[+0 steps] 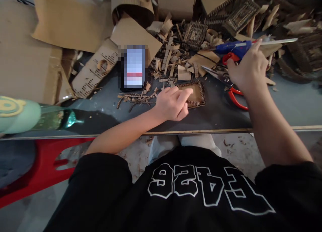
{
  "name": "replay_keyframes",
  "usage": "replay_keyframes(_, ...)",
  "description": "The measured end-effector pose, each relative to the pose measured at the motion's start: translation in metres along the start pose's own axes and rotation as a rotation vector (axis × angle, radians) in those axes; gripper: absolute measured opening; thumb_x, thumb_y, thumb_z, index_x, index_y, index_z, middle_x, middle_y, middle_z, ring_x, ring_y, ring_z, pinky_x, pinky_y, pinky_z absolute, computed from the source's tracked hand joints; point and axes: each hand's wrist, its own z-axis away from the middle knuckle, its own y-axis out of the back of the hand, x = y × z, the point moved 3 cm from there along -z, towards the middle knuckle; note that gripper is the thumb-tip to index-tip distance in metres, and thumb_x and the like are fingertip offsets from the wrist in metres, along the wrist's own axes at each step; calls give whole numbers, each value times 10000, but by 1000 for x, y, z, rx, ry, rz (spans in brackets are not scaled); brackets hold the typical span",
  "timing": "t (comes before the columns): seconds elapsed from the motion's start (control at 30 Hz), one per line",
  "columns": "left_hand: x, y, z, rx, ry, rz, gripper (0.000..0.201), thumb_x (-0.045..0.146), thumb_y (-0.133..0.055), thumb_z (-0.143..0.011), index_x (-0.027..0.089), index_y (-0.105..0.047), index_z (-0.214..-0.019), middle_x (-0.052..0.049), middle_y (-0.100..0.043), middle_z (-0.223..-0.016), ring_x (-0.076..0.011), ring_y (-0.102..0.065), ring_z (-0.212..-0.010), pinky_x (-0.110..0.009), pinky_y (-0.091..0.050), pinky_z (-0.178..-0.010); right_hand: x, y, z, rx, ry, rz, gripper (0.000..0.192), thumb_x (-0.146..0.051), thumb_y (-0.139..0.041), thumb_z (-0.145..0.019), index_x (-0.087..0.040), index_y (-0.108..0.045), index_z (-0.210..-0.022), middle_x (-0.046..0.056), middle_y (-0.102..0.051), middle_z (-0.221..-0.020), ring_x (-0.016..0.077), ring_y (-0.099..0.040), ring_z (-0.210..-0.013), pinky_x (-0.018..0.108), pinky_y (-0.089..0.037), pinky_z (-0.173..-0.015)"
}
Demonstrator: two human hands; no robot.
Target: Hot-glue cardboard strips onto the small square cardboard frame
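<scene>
My left hand [172,103] is at the left side of a small cardboard tray [197,92] with a raised corrugated rim. Its fingers are curled in, and whatever they may hold is hidden. Farther right, my right hand [251,69] grips a blue glue gun [230,47], index finger lying over its rear end. A long pale glue stick [281,41] sticks out behind the gun toward the right. Red-handled scissors [237,99] lie partly under that hand, their blades pointing left and up.
Cardboard scraps [173,59] and small corrugated pieces [196,34] cover the back. A phone [134,67] stands left of centre, near a slotted cardboard strip [97,71]. A green bottle [18,114] lies at the left edge. A red chair [50,165] is below the table.
</scene>
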Motion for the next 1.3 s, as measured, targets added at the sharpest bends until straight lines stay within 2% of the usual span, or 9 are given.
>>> replay_keyframes(0.07, -11, -3, 2, -64, 139, 59, 366, 194, -346, -971, 180, -610, -1224, -42, -656, -762, -229, -643, -732, -350, -472, -662, -9, 9, 7, -78, -154, 100, 1133, -405, -848, -784, 95, -314, -1649, 414, -505, -1515, 540, -533, -1373, 724, -373, -1147)
replay_keyframes(0.1, -18, -6, 3, -93, 198, 93, 363, 173, -364, -960, 189, -585, -1248, -47, -666, -812, -235, -666, -799, -350, -502, -705, -19, 18, 10, -25, -104, 73, 1068, -442, -830, -799, 47, -388, -1640, 373, -508, -1541, 537, -505, -1402, 730, -360, -1157)
replay_keyframes(0.2, -36, -14, 4, -112, 257, 146, 318, 160, -397, -982, 209, -526, -1269, -60, -679, -944, -251, -691, -967, -372, -553, -840, -63, 44, 28, 194, 468, -260, 576, -558, -583, -986, -124, -722, -1337, 218, -717, -1327, 393, -640, -1277, 625, -450, -1133)
replay_keyframes(0.27, -45, -18, 4, -92, 229, 156, 272, 169, -408, -1012, 219, -496, -1265, -68, -682, -1014, -259, -690, -1010, -394, -561, -896, -84, 50, 41, 170, 762, -473, 482, -593, -471, -1065, -234, -772, -1178, 117, -783, -1151, 299, -708, -1137, 549, -510, -1091)
replay_keyframes(0.33, -51, -20, 4, -89, 218, 180, 243, 186, -400, -1045, 222, -475, -1273, -81, -684, -1085, -267, -691, -1050, -415, -567, -941, -95, 46, 50, 61, 859, -545, 458, -643, -489, -1058, -302, -778, -1158, 58, -788, -1094, 279, -715, -1101, 532, -532, -1068)
replay_keyframes(0.47, -54, -22, 5, -143, 223, 257, 220, 250, -359, -1106, 225, -513, -1261, -100, -687, -1135, -283, -699, -1117, -465, -578, -1010, -100, 28, 54, -98, 771, -489, 385, -641, -567, -1017, -356, -807, -1113, 32, -790, -1051, 327, -700, -1167, 589, -505, -1090)
replay_keyframes(0.67, -59, -21, -3, -253, 306, 300, 313, 381, -424, -1114, 220, -674, -1211, -111, -749, -1118, -304, -710, -1137, -527, -580, -1042, -91, 21, 51, -108, 682, -490, 251, -536, -632, -992, -364, -811, -953, 34, -804, -998, 328, -706, -1157, 585, -527, -1102)
replay_keyframes(1.1, -104, -29, 11, -116, 313, 238, 282, 462, -545, -1049, 279, -751, -1110, -133, -743, -1138, -327, -663, -1172, -587, -548, -1093, -78, 7, 42, -107, 735, -519, 97, -450, -733, -837, -380, -795, -813, 16, -791, -1200, 338, -666, -1221, 596, -534, -1102)
replay_keyframes(1.3, -105, -31, 10, -205, 279, 282, 257, 446, -600, -998, 276, -760, -1106, -143, -743, -1130, -354, -662, -1182, -635, -527, -1109, -78, 3, 41, -164, 733, -516, 159, -535, -764, -841, -387, -798, -797, -16, -786, -1240, 354, -626, -1257, 623, -494, -1107)
